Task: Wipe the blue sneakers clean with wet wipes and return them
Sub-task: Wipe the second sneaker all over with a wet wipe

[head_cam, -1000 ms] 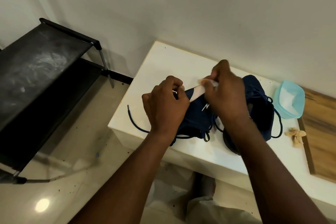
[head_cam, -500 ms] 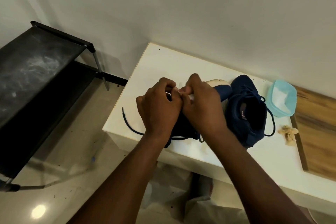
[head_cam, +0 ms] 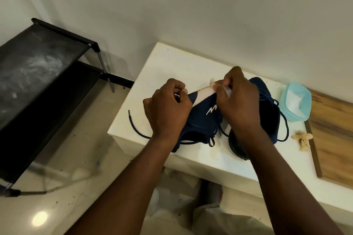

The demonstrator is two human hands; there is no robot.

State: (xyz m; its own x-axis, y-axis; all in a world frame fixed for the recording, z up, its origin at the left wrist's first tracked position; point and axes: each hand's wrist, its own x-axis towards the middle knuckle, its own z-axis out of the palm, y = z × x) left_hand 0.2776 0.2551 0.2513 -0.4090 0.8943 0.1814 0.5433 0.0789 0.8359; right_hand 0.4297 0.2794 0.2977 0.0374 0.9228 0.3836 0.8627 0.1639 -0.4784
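Two blue sneakers lie on a white table (head_cam: pixel 172 63). The nearer sneaker (head_cam: pixel 202 120) lies on its side with its white sole edge up and a white logo showing. My left hand (head_cam: pixel 168 108) grips its heel end. My right hand (head_cam: pixel 240 101) pinches a wet wipe (head_cam: pixel 214 85) against the white sole edge near the toe. The second sneaker (head_cam: pixel 271 112) sits behind my right hand, mostly hidden by it. A dark lace (head_cam: pixel 135 128) trails toward the table's left edge.
A light blue wipes tub (head_cam: pixel 296 103) stands open at the right, by a wooden board (head_cam: pixel 336 135). A crumpled used wipe (head_cam: pixel 303 139) lies beside the board. A black shoe rack (head_cam: pixel 38 86) stands at the left on the tiled floor.
My right hand has slid the wipe along the sole edge from beside my left hand out toward the toe, uncovering the white sole and the logo. My left hand kept its hold.
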